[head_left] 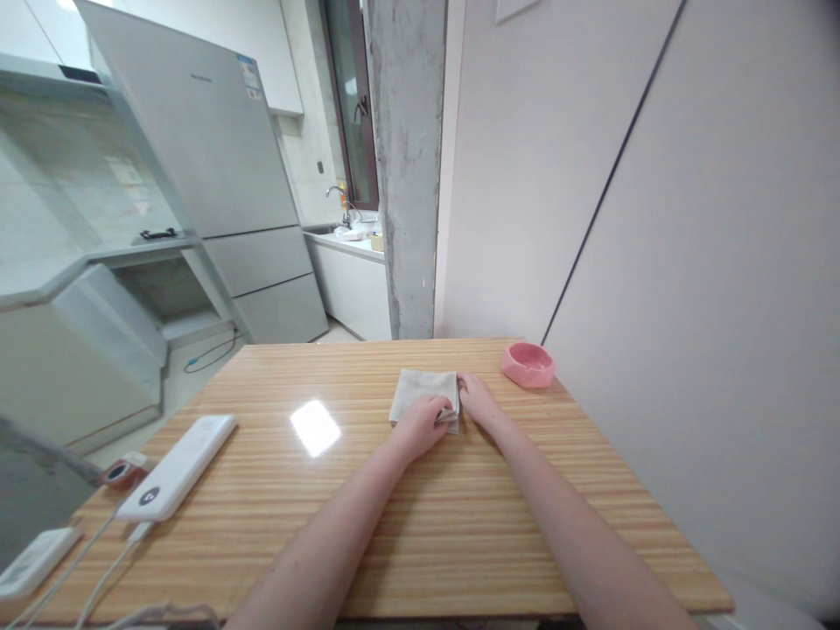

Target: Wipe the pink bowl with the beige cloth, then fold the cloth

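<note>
A folded light grey cloth (420,387) lies on the wooden table toward its far side. My left hand (423,422) rests over the cloth's near right part, its fingers curled onto the folded layers. At the cloth's right edge, my right hand (476,398) has its fingers closed on the border; the fingertips are partly hidden. Near the right corner, a short way beyond my right hand, stands a pink faceted bowl (528,365).
On the table's left are a white power bank (180,468) with cables, a small reddish-brown object (122,472) and a white power strip (38,560). A wall (656,306) borders the right side. Behind stand a concrete pillar (410,175) and a fridge (197,131).
</note>
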Motion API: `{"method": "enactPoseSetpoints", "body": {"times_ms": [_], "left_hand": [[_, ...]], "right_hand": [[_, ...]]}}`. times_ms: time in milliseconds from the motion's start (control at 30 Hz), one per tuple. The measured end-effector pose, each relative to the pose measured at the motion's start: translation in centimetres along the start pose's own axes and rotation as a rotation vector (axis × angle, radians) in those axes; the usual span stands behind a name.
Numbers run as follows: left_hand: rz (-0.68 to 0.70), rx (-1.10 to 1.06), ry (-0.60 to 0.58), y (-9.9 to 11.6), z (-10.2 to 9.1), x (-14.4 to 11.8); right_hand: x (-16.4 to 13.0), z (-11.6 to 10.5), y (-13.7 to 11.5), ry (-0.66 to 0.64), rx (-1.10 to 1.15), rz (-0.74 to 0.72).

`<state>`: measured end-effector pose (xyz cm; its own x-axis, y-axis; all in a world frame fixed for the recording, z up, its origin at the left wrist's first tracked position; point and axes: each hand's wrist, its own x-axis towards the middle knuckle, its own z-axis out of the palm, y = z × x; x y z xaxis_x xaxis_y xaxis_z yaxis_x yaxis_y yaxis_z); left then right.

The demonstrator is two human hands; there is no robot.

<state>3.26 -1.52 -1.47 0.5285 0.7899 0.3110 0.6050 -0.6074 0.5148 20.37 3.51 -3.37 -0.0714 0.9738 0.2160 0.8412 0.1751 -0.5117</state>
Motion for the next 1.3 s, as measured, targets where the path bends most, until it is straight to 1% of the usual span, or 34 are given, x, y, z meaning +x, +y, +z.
{"method": "enactPoseSetpoints", "body": {"times_ms": [67, 133, 167, 233, 300, 333, 367, 433, 533, 567, 633, 700, 767, 867, 933, 967, 1033, 1133, 1233, 1300], "left_hand": [[0.007, -0.020, -0.006, 0.4, -0.4, -0.1], [-0.002, -0.031, 0.057, 0.5, -1.0, -0.1], [-0.021, -0.023, 0.102, 0.4, -1.5, 0.0], [-0.093, 0.013, 0.187, -0.3, -2.3, 0.1], [-0.188, 0.033, 0.254, -1.3, -3.1, 0.1], [-0.233, 0.029, 0.284, -1.9, -3.4, 0.1], [-0.268, 0.015, 0.309, -2.5, -3.7, 0.1], [-0.312, -0.029, 0.341, -3.5, -4.1, 0.1], [-0.337, -0.097, 0.358, -4.1, -4.4, 0.1], [-0.338, -0.113, 0.357, -4.1, -4.4, 0.1], [-0.329, -0.130, 0.339, -4.0, -4.3, 0.1], [-0.316, -0.138, 0.308, -3.8, -4.0, 0.2], [-0.309, -0.146, 0.280, -3.7, -3.7, 0.2], [-0.301, -0.154, 0.242, -3.7, -3.3, 0.3], [-0.293, -0.157, 0.224, -3.7, -3.1, 0.4], [-0.288, -0.157, 0.219, -3.8, -3.0, 0.4], [-0.281, -0.155, 0.222, -3.8, -2.9, 0.5], [-0.274, -0.189, 0.234, -4.0, -2.7, 0.5], [-0.259, -0.234, 0.239, -4.4, -2.4, 0.6], [-0.247, -0.221, 0.193, -4.7, -2.3, 0.7]], "right_hand": [[-0.2, -0.4, -0.4, 0.085, 0.062, 0.023], [-0.6, -0.8, -1.0, 0.143, 0.099, -0.020], [-0.9, -0.9, -1.5, 0.145, 0.105, -0.068], [-1.6, -0.8, -2.8, 0.095, 0.118, -0.193], [-2.5, -0.4, -4.5, -0.010, 0.118, -0.352], [-2.9, -0.2, -5.4, -0.072, 0.098, -0.405], [-3.4, 0.0, -6.2, -0.123, 0.061, -0.426], [-4.2, 0.1, -7.7, -0.173, -0.041, -0.394], [-5.1, -0.5, -8.4, -0.134, -0.226, -0.243], [-5.4, -0.8, -8.1, -0.111, -0.290, -0.187], [-6.0, -1.6, -6.7, -0.070, -0.408, -0.084], [-6.7, -2.6, -4.3, -0.043, -0.488, 0.005], [-7.6, -3.9, -1.5, -0.012, -0.551, 0.111], [-8.9, -6.1, 2.6, 0.024, -0.616, 0.214], [-9.6, -7.3, 4.6, 0.038, -0.653, 0.281], [-9.8, -7.7, 5.3, 0.033, -0.662, 0.287], [-10.0, -8.2, 5.9, 0.009, -0.662, 0.274], [-9.5, -8.7, 5.5, -0.066, -0.594, 0.256], [-8.2, -9.1, 3.7, -0.122, -0.515, 0.304], [-6.9, -8.8, 1.6, -0.110, -0.489, 0.289]]}}
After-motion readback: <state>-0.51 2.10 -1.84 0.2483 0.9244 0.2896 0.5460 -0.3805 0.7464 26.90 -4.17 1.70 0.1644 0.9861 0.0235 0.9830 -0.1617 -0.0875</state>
